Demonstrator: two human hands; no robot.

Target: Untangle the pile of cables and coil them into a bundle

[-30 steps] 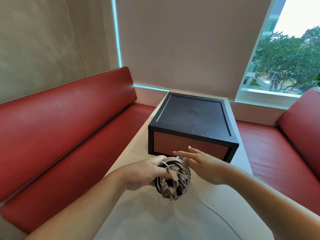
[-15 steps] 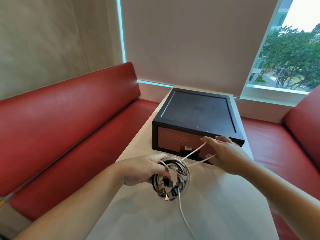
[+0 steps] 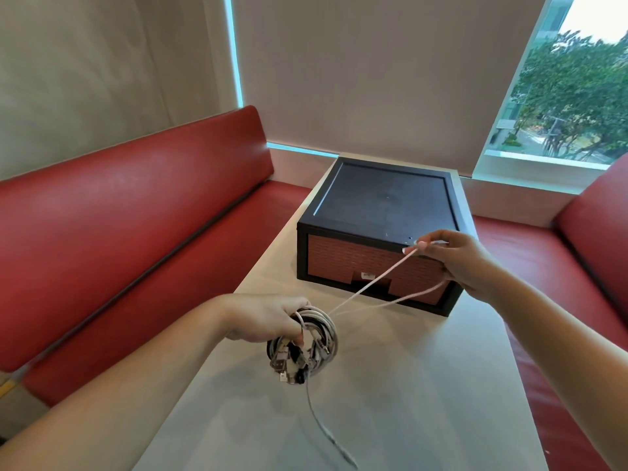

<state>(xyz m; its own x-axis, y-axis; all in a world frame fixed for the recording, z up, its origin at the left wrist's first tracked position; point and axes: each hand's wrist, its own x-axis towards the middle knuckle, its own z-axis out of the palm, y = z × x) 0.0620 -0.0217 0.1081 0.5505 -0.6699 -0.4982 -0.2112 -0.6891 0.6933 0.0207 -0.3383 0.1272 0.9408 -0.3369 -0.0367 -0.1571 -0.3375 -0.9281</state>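
Head view: the coiled bundle (image 3: 307,338) is gripped in the left hand (image 3: 268,321), with the fingers curled round its loops, and it seems to be held just above the table (image 3: 424,385). A loop of white cable (image 3: 373,283) is drawn out from the top of the bundle, up and away to the right hand (image 3: 455,263). There it is pinched between thumb and fingertips, just in front of the black box (image 3: 384,205). Two strands are seen between the hands, the upper one taut and the lower one sagging.

Under the left hand a cluster of plugs (image 3: 289,365) hangs out of the coil. A grey tail (image 3: 319,423) trails from beneath it towards the near table edge.

Several faults can be expected from here:

- **Pulling too hard:** turns already laid could be dragged out of the left hand's grip, because the coil is clamped on one side only. The strand could also be cinched into a knot.
- **Hanging plugs:** these could be trapped under the next turn.
- **Light pinch:** the strand could slip from the right hand.
- **Grey tail:** it could be left out of the bundle, or it could be snagged.
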